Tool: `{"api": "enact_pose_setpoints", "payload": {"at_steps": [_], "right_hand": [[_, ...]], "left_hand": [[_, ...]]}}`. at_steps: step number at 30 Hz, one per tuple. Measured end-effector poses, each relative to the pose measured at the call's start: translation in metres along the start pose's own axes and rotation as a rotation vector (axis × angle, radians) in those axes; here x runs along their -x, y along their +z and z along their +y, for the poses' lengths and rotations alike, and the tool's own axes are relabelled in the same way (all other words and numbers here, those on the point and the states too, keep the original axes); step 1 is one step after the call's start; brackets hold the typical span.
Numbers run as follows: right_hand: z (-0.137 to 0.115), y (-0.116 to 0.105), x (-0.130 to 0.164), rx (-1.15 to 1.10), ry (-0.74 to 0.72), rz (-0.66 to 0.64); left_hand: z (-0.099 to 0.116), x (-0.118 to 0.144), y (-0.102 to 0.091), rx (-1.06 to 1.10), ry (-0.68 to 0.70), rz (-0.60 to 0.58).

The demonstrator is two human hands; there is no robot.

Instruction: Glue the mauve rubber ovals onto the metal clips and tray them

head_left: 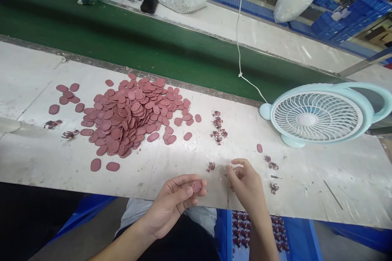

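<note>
Holding one disc (196, 186), left hand (174, 204) (right hand (245, 183) empty).

Left hand (174, 200) pinches a pink disc (196, 186); right hand (246, 183) hovers beside it.

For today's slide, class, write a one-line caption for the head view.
Left hand pinches a pink oval disc beside the right hand, near a disc pile and fan.

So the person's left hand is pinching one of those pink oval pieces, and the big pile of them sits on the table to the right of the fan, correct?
Not quite. The head view shows the pile of pink ovals to the left of the fan, not the right. The left hand does pinch one pink oval piece over the table edge.
</note>
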State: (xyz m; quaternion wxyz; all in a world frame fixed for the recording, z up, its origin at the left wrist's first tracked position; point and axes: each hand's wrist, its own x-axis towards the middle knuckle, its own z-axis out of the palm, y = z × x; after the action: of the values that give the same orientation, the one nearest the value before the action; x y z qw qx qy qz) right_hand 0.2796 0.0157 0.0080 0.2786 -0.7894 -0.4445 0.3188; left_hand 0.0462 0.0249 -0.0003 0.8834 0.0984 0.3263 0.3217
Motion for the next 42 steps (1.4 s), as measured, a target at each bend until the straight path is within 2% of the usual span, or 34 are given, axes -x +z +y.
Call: {"api": "enact_pose_setpoints", "payload": {"at_steps": [4,6,8,13,16,21,25,30,34,42], "right_hand": [[0.000,-0.006,0.028,-0.476,-0.014,-0.143],[0.000,-0.007,0.041,-0.632,-0.047,-0.210],[-0.001,-0.006,0.050,-0.710,-0.071,-0.237],[-0.007,-0.001,0.059,-0.791,-0.119,-0.166],[-0.007,0.000,0.058,-0.887,-0.143,-0.239],[-0.009,-0.001,0.059,-0.745,-0.003,-0.228],[-0.020,0.000,0.062,-0.724,-0.086,-0.246],[-0.037,0.008,0.064,-0.679,-0.231,-0.207],[-0.041,0.014,0.066,-0.566,-0.200,-0.196],[-0.043,0.012,0.065,-0.466,-0.137,-0.222]], "left_hand": [[-0.001,-0.003,0.001,0.020,-0.006,-0.008],[-0.002,-0.005,0.002,0.016,-0.017,-0.007],[-0.002,-0.005,0.004,0.005,-0.028,-0.010],[-0.003,-0.003,0.007,-0.004,-0.030,-0.038],[-0.003,-0.002,0.008,0.000,-0.015,-0.054],[-0.004,-0.001,0.007,-0.027,0.016,-0.063],[-0.005,-0.002,0.008,-0.096,0.075,-0.066],[-0.007,-0.003,0.008,-0.187,0.168,-0.091],[-0.008,-0.003,0.006,-0.192,0.179,-0.126],[-0.007,-0.004,0.005,-0.202,0.177,-0.111]]}}
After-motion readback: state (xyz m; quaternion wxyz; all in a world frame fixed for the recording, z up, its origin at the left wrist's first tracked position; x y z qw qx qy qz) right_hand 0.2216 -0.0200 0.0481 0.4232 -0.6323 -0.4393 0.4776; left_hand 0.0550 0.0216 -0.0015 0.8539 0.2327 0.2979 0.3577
